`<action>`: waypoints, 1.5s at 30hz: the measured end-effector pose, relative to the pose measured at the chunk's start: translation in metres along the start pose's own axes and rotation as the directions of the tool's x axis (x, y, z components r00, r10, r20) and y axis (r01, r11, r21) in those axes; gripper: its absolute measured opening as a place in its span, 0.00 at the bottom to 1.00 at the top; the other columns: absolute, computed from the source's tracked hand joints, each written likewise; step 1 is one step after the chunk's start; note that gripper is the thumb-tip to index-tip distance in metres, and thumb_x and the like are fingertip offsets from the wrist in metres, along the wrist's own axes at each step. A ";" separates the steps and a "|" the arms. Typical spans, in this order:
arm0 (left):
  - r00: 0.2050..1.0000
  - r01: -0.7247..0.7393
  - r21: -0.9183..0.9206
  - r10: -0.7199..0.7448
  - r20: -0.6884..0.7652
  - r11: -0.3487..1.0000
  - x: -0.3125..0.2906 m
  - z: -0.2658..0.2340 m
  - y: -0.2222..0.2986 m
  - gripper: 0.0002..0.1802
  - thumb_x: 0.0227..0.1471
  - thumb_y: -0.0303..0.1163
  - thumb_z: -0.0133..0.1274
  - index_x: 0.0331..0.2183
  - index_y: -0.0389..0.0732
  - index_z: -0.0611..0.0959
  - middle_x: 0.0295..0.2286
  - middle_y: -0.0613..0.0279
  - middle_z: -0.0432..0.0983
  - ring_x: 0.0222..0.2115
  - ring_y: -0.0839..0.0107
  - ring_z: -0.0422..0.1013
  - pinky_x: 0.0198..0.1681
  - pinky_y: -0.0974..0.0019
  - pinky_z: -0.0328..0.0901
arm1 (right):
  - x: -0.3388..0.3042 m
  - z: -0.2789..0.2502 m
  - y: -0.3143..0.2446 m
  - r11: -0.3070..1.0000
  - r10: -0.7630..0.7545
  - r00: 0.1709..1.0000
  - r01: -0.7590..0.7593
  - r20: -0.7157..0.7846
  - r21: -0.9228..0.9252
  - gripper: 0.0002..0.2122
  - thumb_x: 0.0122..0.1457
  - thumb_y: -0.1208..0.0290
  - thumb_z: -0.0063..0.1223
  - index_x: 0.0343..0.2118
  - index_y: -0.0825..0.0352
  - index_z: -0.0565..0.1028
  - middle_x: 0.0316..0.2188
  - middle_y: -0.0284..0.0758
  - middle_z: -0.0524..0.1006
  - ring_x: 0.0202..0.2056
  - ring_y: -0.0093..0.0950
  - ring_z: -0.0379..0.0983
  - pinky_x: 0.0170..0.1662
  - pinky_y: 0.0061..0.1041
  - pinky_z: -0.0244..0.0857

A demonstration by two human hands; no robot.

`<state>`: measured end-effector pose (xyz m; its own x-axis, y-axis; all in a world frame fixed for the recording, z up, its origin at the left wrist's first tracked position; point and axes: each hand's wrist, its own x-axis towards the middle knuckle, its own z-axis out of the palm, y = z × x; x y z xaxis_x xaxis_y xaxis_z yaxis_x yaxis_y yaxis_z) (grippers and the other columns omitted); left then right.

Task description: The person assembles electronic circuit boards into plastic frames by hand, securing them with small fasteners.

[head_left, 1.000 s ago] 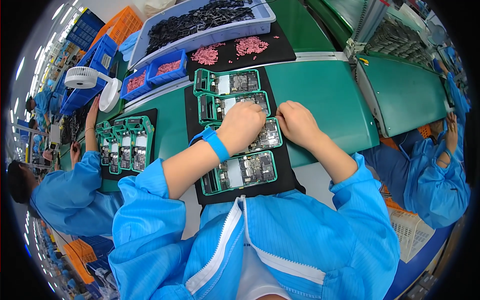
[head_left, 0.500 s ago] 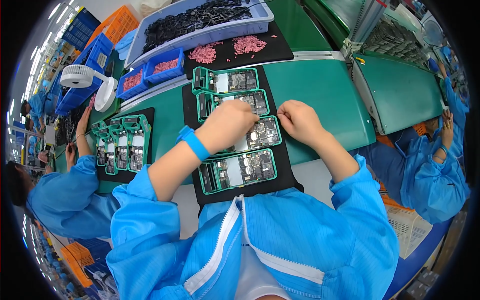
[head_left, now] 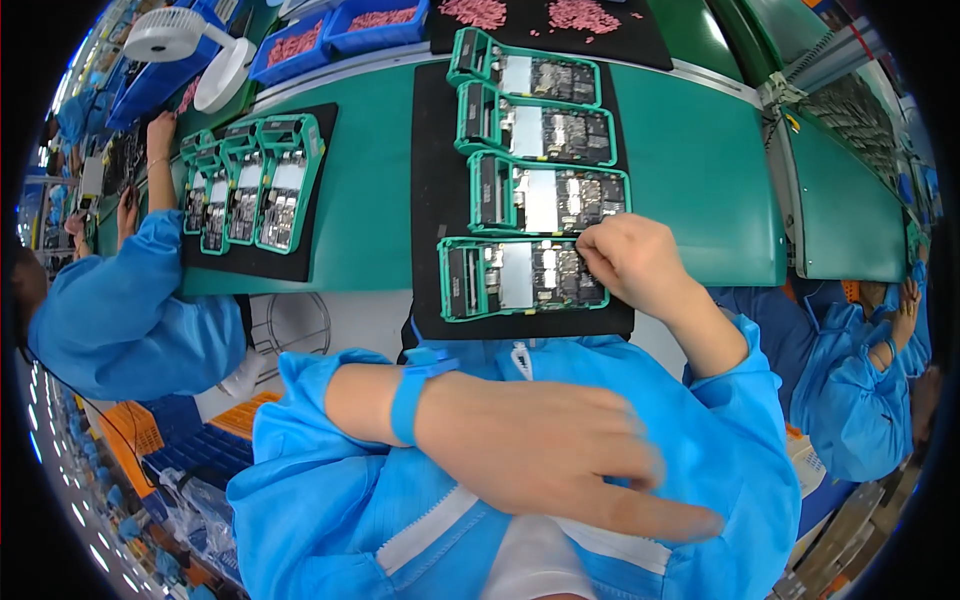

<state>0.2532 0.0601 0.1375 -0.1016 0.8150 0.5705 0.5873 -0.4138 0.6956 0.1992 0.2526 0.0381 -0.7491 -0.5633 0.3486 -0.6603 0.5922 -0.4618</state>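
Several green frames holding opened phones with bare circuit boards stand in a column on a black mat point(head_left: 432, 200). My right hand point(head_left: 640, 262) is at the right end of the nearest green frame point(head_left: 470, 318), its fingertips pinched at the upper right corner of the board point(head_left: 560, 275). Whatever those fingertips hold is hidden. Away from the frames, my left hand point(head_left: 530, 435) is lifted before my chest, fingers stretched toward the right and partly smeared by motion; nothing shows in it. A blue band point(head_left: 407, 403) circles that wrist.
Pink small parts point(head_left: 582, 16) lie on a black mat at the back, with more in blue bins point(head_left: 290, 50). A white fan point(head_left: 222, 75) stands back left. Another mat on the left carries more green frames point(head_left: 288, 190). Co-workers in blue sit at left point(head_left: 140, 320) and right point(head_left: 850, 390).
My left hand has come back from the boards to my chest, its fingers straightening. My right hand has moved to the nearest frame's corner. The view has tipped downward.
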 end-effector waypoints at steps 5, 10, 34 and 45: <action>0.898 -0.258 -0.203 0.157 -0.410 0.944 0.014 0.007 0.007 0.25 0.50 0.32 0.50 0.51 0.60 0.73 0.29 0.63 0.66 0.22 0.68 0.62 0.23 0.65 0.57 | 0.005 -0.002 -0.004 0.995 -0.034 0.998 0.038 0.048 -0.089 0.06 0.44 0.78 0.59 0.25 0.65 0.73 0.21 0.35 0.73 0.26 0.36 0.73 0.28 0.33 0.68; 1.000 0.016 -0.576 0.002 0.031 0.818 0.019 -0.033 0.032 0.32 0.51 0.28 0.46 0.55 0.72 0.70 0.34 0.58 0.67 0.22 0.66 0.61 0.24 0.66 0.60 | 0.014 -0.003 -0.010 0.961 -0.114 0.987 0.138 0.112 -0.240 0.05 0.43 0.76 0.57 0.24 0.65 0.72 0.19 0.33 0.71 0.25 0.34 0.72 0.28 0.32 0.67; 0.912 -0.040 0.276 0.148 -0.383 0.960 -0.034 -0.026 0.016 0.13 0.50 0.35 0.57 0.40 0.44 0.83 0.36 0.58 0.75 0.30 0.65 0.71 0.31 0.63 0.67 | 0.011 -0.036 -0.002 0.988 -0.155 0.960 0.152 0.233 0.030 0.15 0.41 0.79 0.55 0.36 0.66 0.79 0.15 0.34 0.67 0.18 0.34 0.64 0.23 0.33 0.57; 0.145 0.969 0.165 0.115 -0.983 0.184 -0.268 -0.203 0.035 0.22 0.47 0.33 0.59 0.44 0.33 0.79 0.36 0.49 0.76 0.39 0.58 0.73 0.43 0.63 0.67 | 0.023 -0.030 0.028 0.992 0.116 0.990 -0.111 -0.082 0.066 0.14 0.49 0.76 0.58 0.41 0.67 0.77 0.31 0.40 0.74 0.33 0.31 0.72 0.36 0.27 0.65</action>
<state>0.1380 -0.2551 0.0972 -0.7362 -0.3280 0.5919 0.1416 0.7806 0.6088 0.1618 0.2733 0.0584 -0.8227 -0.4417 0.3578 -0.5680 0.6121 -0.5502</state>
